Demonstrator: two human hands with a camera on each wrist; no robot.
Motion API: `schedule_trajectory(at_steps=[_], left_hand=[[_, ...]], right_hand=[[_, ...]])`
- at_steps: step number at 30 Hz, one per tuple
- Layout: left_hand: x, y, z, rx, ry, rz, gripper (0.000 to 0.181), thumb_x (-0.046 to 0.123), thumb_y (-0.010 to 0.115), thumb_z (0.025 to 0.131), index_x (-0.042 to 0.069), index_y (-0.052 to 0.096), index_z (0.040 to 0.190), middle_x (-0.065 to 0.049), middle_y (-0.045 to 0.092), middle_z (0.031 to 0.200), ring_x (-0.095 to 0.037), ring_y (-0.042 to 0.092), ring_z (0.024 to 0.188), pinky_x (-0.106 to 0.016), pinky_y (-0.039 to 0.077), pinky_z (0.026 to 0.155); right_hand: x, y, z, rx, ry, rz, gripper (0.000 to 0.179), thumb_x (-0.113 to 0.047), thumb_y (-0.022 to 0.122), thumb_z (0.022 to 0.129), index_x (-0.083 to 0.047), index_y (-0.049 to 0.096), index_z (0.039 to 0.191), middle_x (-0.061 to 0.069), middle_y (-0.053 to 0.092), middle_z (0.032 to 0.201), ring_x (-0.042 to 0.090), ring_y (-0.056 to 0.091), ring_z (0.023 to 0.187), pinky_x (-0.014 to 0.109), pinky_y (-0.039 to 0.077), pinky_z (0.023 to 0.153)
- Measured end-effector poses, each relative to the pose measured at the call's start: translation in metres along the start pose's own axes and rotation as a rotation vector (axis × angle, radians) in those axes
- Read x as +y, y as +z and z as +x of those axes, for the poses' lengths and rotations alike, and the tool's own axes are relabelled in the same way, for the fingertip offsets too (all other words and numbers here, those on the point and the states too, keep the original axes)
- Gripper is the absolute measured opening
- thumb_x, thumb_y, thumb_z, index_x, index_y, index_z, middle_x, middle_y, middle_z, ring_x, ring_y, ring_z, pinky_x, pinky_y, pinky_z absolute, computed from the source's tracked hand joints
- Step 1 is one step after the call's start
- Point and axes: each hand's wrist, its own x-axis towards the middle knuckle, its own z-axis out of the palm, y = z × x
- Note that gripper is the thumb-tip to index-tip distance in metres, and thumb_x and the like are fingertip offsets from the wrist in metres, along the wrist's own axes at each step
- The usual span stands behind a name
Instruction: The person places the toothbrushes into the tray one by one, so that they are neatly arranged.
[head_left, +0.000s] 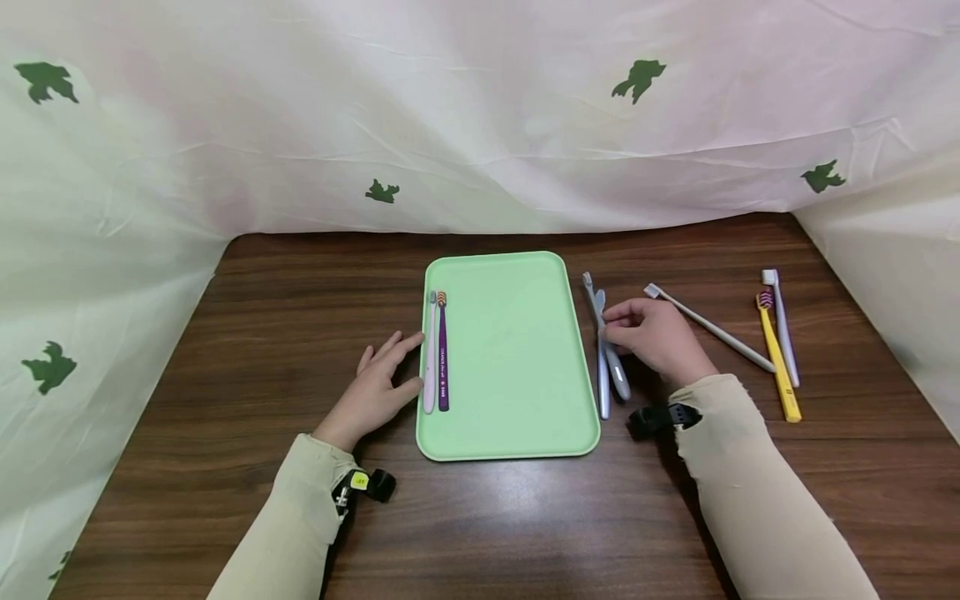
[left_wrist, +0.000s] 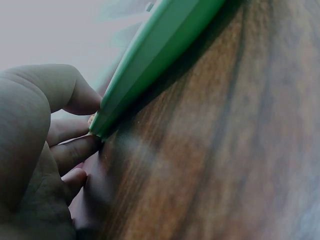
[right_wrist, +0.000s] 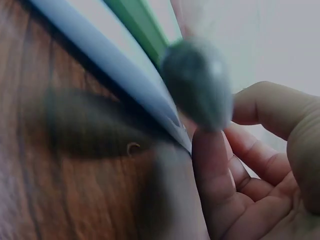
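Observation:
My right hand (head_left: 651, 335) pinches a grey-blue toothbrush (head_left: 617, 375) between thumb and fingers, just right of the green tray (head_left: 510, 442). In the right wrist view the blurred handle end of that grey toothbrush (right_wrist: 197, 82) appears raised off the table. A second blue-grey toothbrush (head_left: 603, 387) lies close beside it, along the tray's right edge. My left hand (head_left: 375, 392) rests at the tray's left edge, thumb and fingertips touching the rim (left_wrist: 135, 65). Inside the tray, near that edge, lie a pale pink toothbrush (head_left: 430, 367) and a purple toothbrush (head_left: 443, 358), side by side.
Farther right on the dark wooden table (head_left: 510, 533) lie a slanted grey toothbrush (head_left: 712, 327), a yellow toothbrush (head_left: 780, 362) and a lavender toothbrush (head_left: 784, 333). A white cloth (head_left: 480, 108) with green shapes encloses the back and sides.

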Motion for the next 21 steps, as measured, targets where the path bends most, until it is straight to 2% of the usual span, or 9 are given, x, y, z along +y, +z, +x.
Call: schedule_trajectory(at_steps=[16,21], left_hand=[[-0.001,-0.001,-0.001,0.003,0.000,0.002,0.063,0.018,0.061,0.096,0.012,0.040,0.155,-0.005,0.040,0.158,-0.026,0.017,0.153,-0.051,-0.007,0.122],[-0.003,0.000,-0.001,0.007,0.007,-0.005,0.063,0.018,0.060,0.096,0.013,0.039,0.155,-0.003,0.040,0.158,-0.025,0.017,0.153,-0.051,-0.007,0.122]], right_hand=[[-0.013,0.019,-0.002,-0.003,-0.029,0.100,0.030,-0.017,0.072,0.090,0.001,0.068,0.114,0.016,0.070,0.101,0.019,0.068,0.074,0.031,0.058,0.069],[-0.017,0.028,-0.002,-0.019,-0.017,0.160,0.029,-0.015,0.071,0.091,0.002,0.068,0.115,0.016,0.069,0.102,0.018,0.067,0.076,0.030,0.059,0.069]])
